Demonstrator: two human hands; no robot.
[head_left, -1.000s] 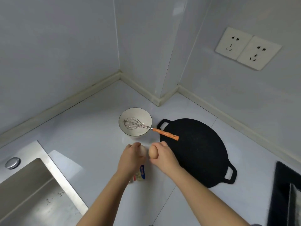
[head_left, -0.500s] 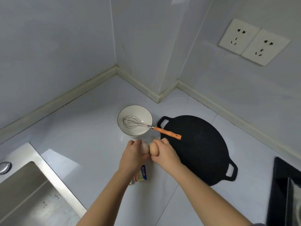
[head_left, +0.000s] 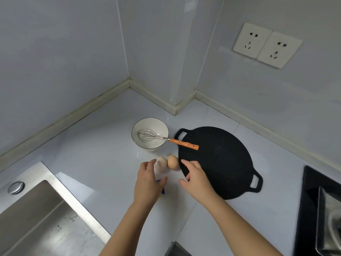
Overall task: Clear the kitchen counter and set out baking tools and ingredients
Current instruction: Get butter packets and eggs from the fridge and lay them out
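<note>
Both hands' fingers (head_left: 186,163) spread, gripping nothing — 2 eggs (head_left: 172,162) just beyond them could roll across the worktop (head_left: 96,145) — nothing cradles them.

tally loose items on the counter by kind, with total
Eggs: 2, pale egg and brown egg
Bowl: 1
Whisk: 1
Black griddle pan: 1
Small packet, mostly hidden under the left hand: 1
Total: 6
</note>
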